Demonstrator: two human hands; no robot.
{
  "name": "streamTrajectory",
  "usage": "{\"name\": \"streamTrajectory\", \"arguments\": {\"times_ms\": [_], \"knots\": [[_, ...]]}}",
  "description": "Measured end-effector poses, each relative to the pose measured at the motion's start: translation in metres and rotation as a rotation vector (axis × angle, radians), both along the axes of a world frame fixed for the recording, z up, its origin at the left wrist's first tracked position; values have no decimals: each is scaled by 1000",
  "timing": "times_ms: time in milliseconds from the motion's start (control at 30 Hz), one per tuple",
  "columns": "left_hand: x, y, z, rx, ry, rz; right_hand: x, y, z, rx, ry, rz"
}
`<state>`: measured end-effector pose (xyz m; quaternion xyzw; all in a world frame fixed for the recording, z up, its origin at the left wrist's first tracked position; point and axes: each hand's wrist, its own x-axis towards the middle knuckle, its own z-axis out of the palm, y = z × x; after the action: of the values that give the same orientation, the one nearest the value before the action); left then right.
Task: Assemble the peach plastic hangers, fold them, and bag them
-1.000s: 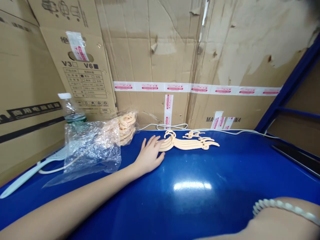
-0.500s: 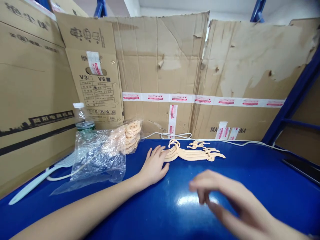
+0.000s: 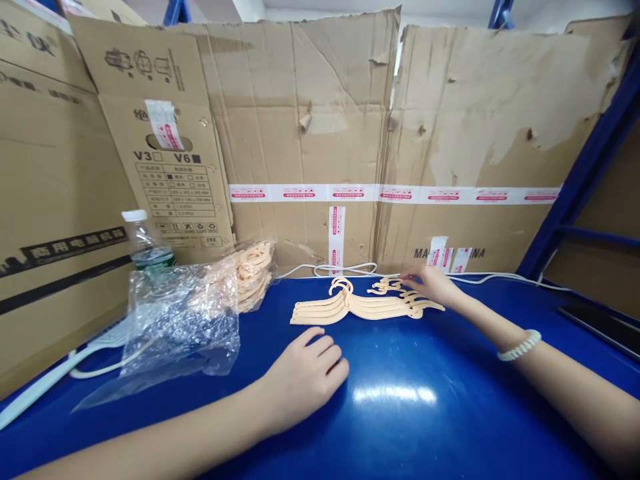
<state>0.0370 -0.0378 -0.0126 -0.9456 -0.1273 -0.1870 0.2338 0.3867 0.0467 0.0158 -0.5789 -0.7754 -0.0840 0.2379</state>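
Note:
Several beige clothes hangers (image 3: 380, 307) lie overlapped in a row on the blue table, their hooks pointing to the back. Behind their right half is a small pile of loose beige hooks (image 3: 383, 286). My right hand (image 3: 431, 283), with a pale beaded bracelet on the wrist, reaches over to that pile. Its thumb and fingers are closed at a hook there. In front of the hangers my left hand (image 3: 306, 375) rests low over the table. Its fingers are loosely bent, with gaps between them, and it holds nothing.
A clear plastic bag (image 3: 185, 327) with more beige hangers (image 3: 255, 270) lies at the left. Beside it are a bottle (image 3: 147, 243) and a pale blue long-handled thing (image 3: 55, 373). A white cable (image 3: 480, 280) runs along the cardboard wall (image 3: 310, 133). A dark flat object (image 3: 600, 327) lies far right.
My right hand has moved forward from the near table to the loose hooks. My left hand has come off the hangers and back towards me. The view has shifted slightly.

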Motion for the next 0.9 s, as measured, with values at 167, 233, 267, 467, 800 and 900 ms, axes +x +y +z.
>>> {"name": "streamTrajectory", "arguments": {"times_ms": [167, 233, 267, 467, 800, 900], "knots": [[-15, -1, -2, -218, -202, -41, -6, 6, -16, 7, -106, 50], [-17, 0, -2, -297, -228, -13, -10, 9, -20, 6, -140, 51], [-17, 0, -1, -311, -231, -14, -12, 11, -22, 7, -154, 43], [-14, -4, 0, -165, -153, -120, -17, 14, -32, 23, -197, -17], [-17, 1, -4, -388, -255, -85, -27, -3, -18, 225, -96, -10], [-16, 1, -4, -419, -285, -92, -35, -21, -5, 349, -5, -3]]}}
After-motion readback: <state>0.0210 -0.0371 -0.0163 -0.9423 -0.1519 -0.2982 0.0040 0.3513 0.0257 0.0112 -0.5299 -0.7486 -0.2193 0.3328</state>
